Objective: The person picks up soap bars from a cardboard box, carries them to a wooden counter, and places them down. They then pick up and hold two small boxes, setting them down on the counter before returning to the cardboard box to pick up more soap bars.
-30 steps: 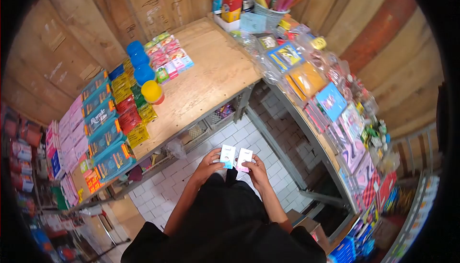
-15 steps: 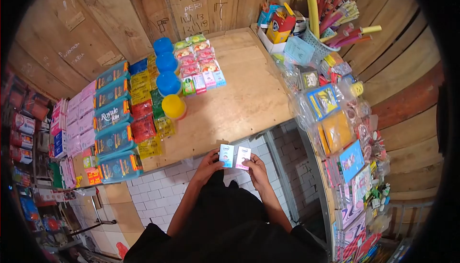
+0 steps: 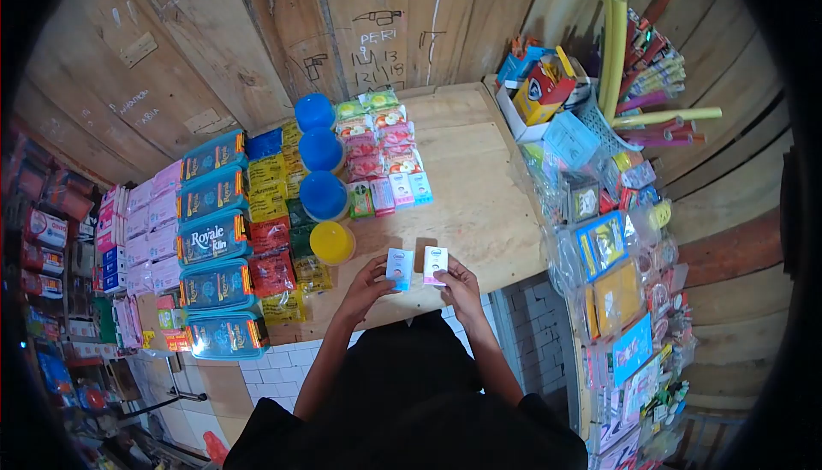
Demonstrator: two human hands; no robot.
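My left hand (image 3: 370,280) grips a small white-and-blue packet (image 3: 399,268). Beside it, my right hand (image 3: 459,280) grips a matching white-and-pink packet (image 3: 435,264). Both packets are held upright, side by side, over the near edge of the wooden table (image 3: 479,205). A row of similar small packets (image 3: 390,192) lies further back on the table, next to a yellow-lidded jar (image 3: 332,242).
Blue-lidded jars (image 3: 322,170) and blue biscuit packs (image 3: 212,239) line the table's left side. Bagged goods (image 3: 599,239) hang along the right edge. A basket with rolled items (image 3: 638,76) stands at the back right. Wooden plank walls close in behind.
The view has swung toward the table; my hands with both packets, earlier over the tiled floor, are now over the table's near edge.
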